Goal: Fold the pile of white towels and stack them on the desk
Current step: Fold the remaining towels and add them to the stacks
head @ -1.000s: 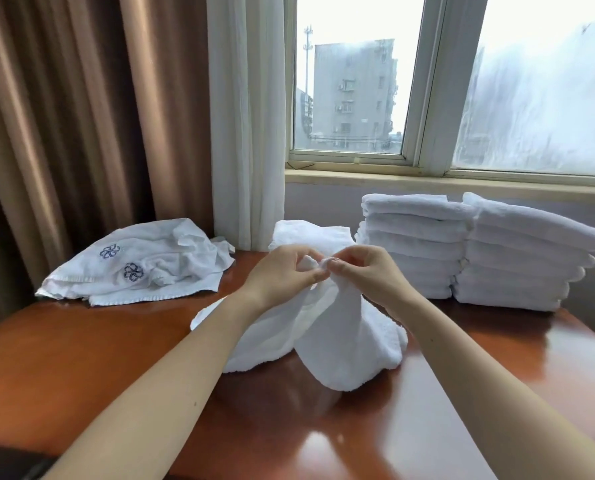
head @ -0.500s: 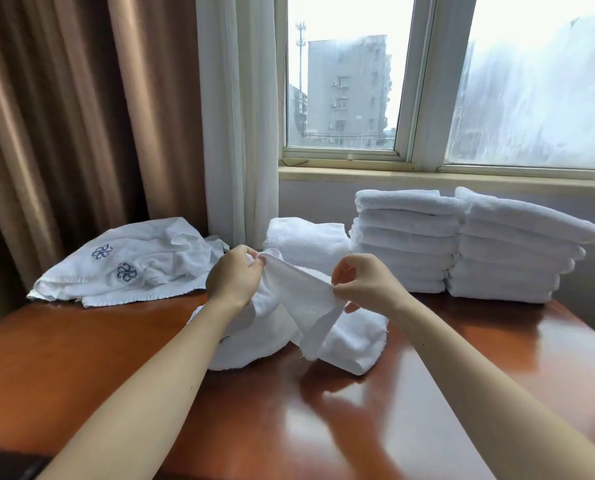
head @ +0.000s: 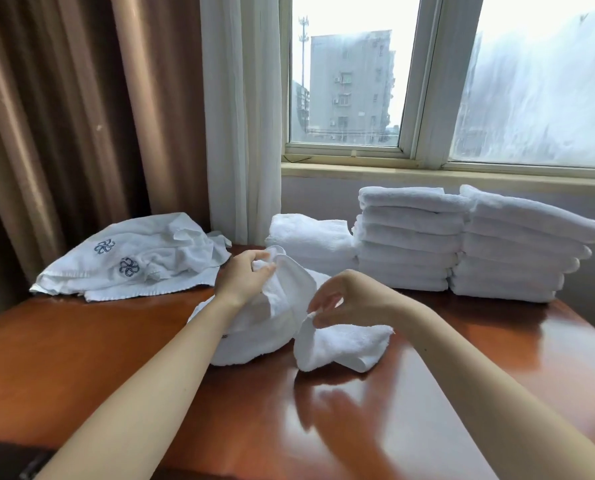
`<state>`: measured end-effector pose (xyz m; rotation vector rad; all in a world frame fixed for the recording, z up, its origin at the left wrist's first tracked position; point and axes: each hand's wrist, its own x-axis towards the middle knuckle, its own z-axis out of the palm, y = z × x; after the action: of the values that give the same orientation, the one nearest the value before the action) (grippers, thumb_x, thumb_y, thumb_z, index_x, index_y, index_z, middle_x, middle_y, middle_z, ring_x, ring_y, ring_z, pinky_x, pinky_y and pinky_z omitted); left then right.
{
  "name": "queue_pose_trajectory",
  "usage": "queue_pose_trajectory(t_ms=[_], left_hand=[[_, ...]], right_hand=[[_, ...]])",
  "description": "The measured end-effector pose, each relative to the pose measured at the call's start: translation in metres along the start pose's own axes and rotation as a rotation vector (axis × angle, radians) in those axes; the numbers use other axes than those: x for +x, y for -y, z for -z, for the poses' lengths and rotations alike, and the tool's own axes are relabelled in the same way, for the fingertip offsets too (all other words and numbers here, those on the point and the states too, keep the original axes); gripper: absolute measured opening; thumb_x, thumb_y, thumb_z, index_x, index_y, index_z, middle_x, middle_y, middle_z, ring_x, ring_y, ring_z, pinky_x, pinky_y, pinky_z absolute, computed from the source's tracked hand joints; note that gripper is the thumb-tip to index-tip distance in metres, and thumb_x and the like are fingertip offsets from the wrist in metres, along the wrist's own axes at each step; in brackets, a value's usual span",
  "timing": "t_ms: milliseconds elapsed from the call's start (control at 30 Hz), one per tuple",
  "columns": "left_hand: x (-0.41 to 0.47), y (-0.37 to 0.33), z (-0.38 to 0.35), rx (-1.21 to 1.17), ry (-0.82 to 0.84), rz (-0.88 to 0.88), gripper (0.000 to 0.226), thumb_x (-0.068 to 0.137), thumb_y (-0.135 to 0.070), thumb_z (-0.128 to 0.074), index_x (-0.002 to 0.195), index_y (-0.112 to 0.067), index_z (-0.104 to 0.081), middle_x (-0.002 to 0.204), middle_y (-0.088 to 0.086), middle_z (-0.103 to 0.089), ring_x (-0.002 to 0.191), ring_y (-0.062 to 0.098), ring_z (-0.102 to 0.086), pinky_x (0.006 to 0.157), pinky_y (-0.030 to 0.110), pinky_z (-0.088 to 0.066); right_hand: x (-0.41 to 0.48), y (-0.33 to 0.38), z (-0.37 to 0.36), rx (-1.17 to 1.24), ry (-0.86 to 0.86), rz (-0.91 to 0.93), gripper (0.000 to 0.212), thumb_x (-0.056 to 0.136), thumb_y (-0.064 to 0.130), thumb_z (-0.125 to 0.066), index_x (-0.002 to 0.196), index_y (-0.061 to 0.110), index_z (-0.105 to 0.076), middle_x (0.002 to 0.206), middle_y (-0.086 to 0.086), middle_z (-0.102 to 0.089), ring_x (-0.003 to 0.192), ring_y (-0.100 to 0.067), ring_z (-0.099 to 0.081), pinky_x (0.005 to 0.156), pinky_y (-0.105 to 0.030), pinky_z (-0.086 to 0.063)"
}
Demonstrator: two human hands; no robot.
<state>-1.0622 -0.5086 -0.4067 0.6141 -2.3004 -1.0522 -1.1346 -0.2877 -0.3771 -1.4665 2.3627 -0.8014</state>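
Observation:
A crumpled white towel (head: 272,327) lies on the glossy wooden desk (head: 81,358) in front of me. My left hand (head: 244,277) grips its raised upper edge. My right hand (head: 349,297) pinches another edge of the same towel lower down, to the right; that part droops onto the desk. Behind the towel, a short stack of folded towels (head: 311,239) stands by the curtain. Two taller stacks of folded white towels (head: 408,237) (head: 518,247) line the wall under the window.
A rumpled pile of white cloth with blue flower emblems (head: 133,256) lies at the desk's back left. Brown drapes (head: 64,116) and a white sheer curtain (head: 240,109) hang behind. The window sill (head: 445,174) runs above the stacks.
My hands started together at one point of the towel and have moved apart. The left stayed high holding the edge; the right slid down and right along it, spreading the cloth.

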Motion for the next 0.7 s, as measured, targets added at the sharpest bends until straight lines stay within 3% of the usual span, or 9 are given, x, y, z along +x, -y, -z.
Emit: queue_pose_trajectory(t_ms=[100,233,333,433,533,600,700], left_hand=[[-0.002,-0.003,0.007,-0.301,0.077,0.09,0.04,0.091,-0.021,-0.07,0.129,-0.013,-0.058,0.12,0.009,-0.066,0.104,0.021,-0.067,0.086,0.04,-0.059],[-0.008,-0.014,0.022,-0.468,0.196,0.151,0.039,0.092,-0.017,-0.07,0.126,-0.002,-0.059,0.114,0.013,-0.07,0.102,0.022,-0.069,0.078,0.029,-0.06],[-0.017,-0.025,0.032,-0.524,0.258,0.103,0.028,0.092,-0.014,-0.069,0.116,-0.002,-0.064,0.104,0.012,-0.073,0.091,0.017,-0.071,0.071,0.025,-0.06],[-0.025,-0.043,0.044,-0.556,0.261,0.021,0.017,0.092,-0.017,-0.069,0.106,-0.008,-0.068,0.075,-0.004,-0.07,0.067,0.005,-0.067,0.065,0.019,-0.055],[-0.031,-0.064,0.055,-0.62,0.262,-0.055,0.018,0.092,-0.018,-0.069,0.107,-0.008,-0.069,0.087,0.005,-0.076,0.077,0.013,-0.071,0.066,0.023,-0.057],[-0.035,-0.079,0.061,-0.674,0.283,-0.11,0.022,0.088,-0.021,-0.07,0.107,-0.008,-0.069,0.096,0.011,-0.076,0.084,0.018,-0.074,0.067,0.023,-0.058],[-0.037,-0.098,0.071,-0.67,0.282,-0.195,0.022,0.086,-0.024,-0.068,0.104,-0.012,-0.069,0.092,0.006,-0.077,0.085,0.017,-0.075,0.068,0.021,-0.058]], right_hand=[[0.007,0.005,-0.002,-0.058,-0.148,0.038,0.011,0.08,0.043,-0.079,0.075,0.039,-0.07,0.087,0.014,-0.07,0.084,-0.002,-0.065,0.084,-0.036,-0.055],[0.014,0.017,0.002,-0.025,-0.295,0.152,0.007,0.088,0.037,-0.073,0.083,0.034,-0.069,0.115,0.017,-0.061,0.104,-0.004,-0.059,0.092,-0.032,-0.05],[0.018,0.029,0.009,0.059,-0.397,0.212,0.004,0.091,0.027,-0.071,0.089,0.025,-0.069,0.091,0.019,-0.065,0.09,-0.004,-0.061,0.083,-0.028,-0.048],[0.021,0.042,0.017,0.171,-0.443,0.268,0.006,0.09,0.018,-0.073,0.086,0.017,-0.07,0.085,0.01,-0.069,0.084,-0.005,-0.062,0.077,-0.022,-0.046],[0.022,0.055,0.025,0.245,-0.498,0.308,0.006,0.088,0.017,-0.075,0.084,0.014,-0.073,0.085,-0.008,-0.072,0.083,-0.025,-0.063,0.077,-0.033,-0.048],[0.023,0.063,0.031,0.29,-0.548,0.323,0.007,0.086,0.017,-0.076,0.082,0.019,-0.072,0.082,-0.006,-0.072,0.076,-0.019,-0.061,0.073,-0.03,-0.047],[0.024,0.073,0.043,0.372,-0.574,0.33,0.006,0.086,0.015,-0.077,0.082,0.018,-0.073,0.077,0.002,-0.068,0.072,-0.007,-0.058,0.071,-0.022,-0.047]])
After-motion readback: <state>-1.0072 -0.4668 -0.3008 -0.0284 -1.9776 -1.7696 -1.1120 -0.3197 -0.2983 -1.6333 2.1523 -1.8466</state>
